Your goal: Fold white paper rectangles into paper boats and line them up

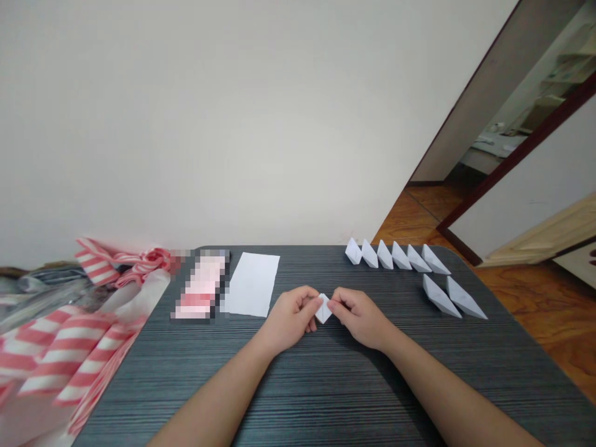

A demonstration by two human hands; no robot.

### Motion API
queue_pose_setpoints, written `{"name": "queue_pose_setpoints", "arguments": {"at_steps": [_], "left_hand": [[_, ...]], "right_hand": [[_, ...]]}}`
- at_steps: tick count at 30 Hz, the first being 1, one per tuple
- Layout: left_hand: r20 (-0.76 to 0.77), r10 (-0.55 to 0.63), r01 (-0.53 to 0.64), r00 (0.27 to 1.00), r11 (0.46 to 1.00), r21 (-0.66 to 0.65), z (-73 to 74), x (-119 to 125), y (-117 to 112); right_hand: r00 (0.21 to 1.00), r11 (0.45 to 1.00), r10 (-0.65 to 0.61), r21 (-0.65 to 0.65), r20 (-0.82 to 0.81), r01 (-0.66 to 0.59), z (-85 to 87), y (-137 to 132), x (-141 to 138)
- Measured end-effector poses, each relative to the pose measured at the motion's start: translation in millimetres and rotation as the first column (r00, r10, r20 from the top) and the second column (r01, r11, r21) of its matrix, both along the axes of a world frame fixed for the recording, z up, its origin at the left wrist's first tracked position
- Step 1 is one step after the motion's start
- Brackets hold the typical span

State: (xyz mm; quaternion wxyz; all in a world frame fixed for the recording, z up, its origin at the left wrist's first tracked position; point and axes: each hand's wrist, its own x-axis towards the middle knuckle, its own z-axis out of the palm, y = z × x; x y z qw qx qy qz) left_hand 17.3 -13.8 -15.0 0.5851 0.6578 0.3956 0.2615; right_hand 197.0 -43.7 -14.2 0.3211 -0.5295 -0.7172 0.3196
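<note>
A small folded white paper (323, 310), diamond-shaped with a crease down its middle, is held between my two hands over the dark table. My left hand (292, 318) pinches its left corner with thumb and fingers. On the other side, my right hand (361, 316) grips the right corner between thumb and forefinger. The other fingers of both hands are curled in. Left of my hands lies a flat white sheet of paper (252, 284).
Several folded paper boats (385, 255) line the back right of the table (298, 397), with two more paper boats (440, 297) in front. A phone-like object (200, 285), blurred out, lies at the left. Red-striped cloth (74, 351) is heaped beyond the left edge.
</note>
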Motion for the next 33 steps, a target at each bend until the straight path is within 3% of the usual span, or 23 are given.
{"name": "queue_pose_setpoints", "arguments": {"at_steps": [7,16,26,33], "left_hand": [[-0.067,-0.023,0.028,0.997,0.997,0.068,0.6,-1.9,-1.8],[-0.048,-0.021,0.026,0.999,0.995,0.101,5.1,-1.3,-1.9],[0.194,0.189,-0.195,0.962,0.981,0.008,-3.9,1.0,2.6],[0.315,0.244,-0.231,0.917,0.970,-0.079,-7.8,1.7,5.8]], "right_hand": [[0.998,0.999,0.032,0.008,-0.055,-0.031,2.3,-0.9,-3.8],[0.994,0.992,0.012,-0.127,-0.112,-0.026,1.2,-2.6,-4.2],[0.968,0.991,-0.104,-0.111,-0.229,0.080,-10.0,1.5,-0.9],[0.909,0.977,-0.190,-0.167,-0.372,0.136,-16.0,0.6,-0.2]]}}
